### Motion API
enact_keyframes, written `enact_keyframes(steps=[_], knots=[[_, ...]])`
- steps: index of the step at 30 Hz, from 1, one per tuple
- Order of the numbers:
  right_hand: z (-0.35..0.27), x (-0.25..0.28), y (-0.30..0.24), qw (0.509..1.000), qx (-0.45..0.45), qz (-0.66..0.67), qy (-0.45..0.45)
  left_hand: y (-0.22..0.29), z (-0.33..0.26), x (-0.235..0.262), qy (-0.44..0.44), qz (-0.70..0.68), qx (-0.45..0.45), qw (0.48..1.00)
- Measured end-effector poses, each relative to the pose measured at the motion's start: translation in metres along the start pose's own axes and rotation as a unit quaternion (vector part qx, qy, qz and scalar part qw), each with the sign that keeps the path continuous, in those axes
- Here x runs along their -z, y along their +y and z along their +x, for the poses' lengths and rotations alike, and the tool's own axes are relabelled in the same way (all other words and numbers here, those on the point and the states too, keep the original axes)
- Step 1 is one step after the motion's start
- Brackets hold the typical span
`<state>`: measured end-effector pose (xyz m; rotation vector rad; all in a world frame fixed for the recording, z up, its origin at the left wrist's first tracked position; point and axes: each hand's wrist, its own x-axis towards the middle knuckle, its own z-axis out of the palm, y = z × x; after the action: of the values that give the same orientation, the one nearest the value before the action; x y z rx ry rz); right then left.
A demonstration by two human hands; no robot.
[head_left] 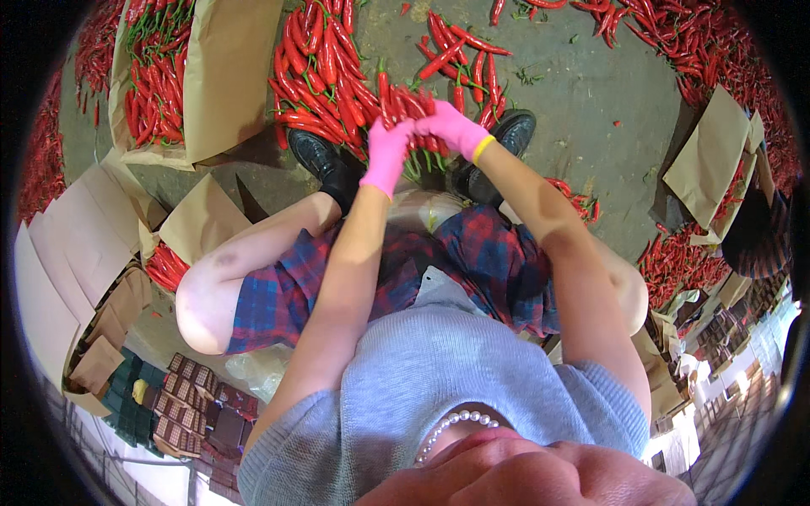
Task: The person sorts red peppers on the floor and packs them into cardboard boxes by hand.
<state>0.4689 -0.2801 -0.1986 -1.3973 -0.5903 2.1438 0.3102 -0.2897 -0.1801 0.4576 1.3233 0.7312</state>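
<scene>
In the head view, a bunch of red chili peppers [411,108] sits just above the middle of the frame, gathered between two hands in pink gloves. The peppers are long, thin and glossy red, lying roughly side by side with green stems showing at the lower end of the bunch. The left hand [387,154] is clenched around the bunch from the left and below; the right hand [451,126], with a yellow cuff at the wrist, has its fingers wrapped over the same bunch from the right. Both bare forearms run up from the lower edge, over a grey knitted top and plaid shorts.

Under the hands lies a grey concrete floor [582,93]. A dense pile of chilies [316,67] lies just left of the bunch, and a smaller loose scatter [464,55] lies above it. Two black shoes [314,152] rest on the floor beside the pile. At the upper left, an open cardboard box [224,76] holds more chilies; flattened cardboard [59,261] lies along the left edge. Brown paper bags [713,156] lie at the right among more red peppers.
</scene>
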Motion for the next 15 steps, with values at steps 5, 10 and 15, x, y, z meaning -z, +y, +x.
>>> enact_keyframes(steps=[5, 10, 15], knots=[[0.009, -0.022, 0.008, 0.988, 0.032, 0.154, 0.011, -0.01, 0.027, 0.031, 0.008, 0.109, -0.011, 0.994], [-0.009, -0.003, 0.031, 0.956, 0.046, 0.275, 0.092, -0.016, 0.045, 0.003, -0.016, 0.265, -0.046, 0.963], [-0.033, 0.001, -0.027, 0.951, 0.161, 0.242, 0.103, 0.07, 0.016, -0.051, -0.142, 0.118, -0.053, 0.981]])
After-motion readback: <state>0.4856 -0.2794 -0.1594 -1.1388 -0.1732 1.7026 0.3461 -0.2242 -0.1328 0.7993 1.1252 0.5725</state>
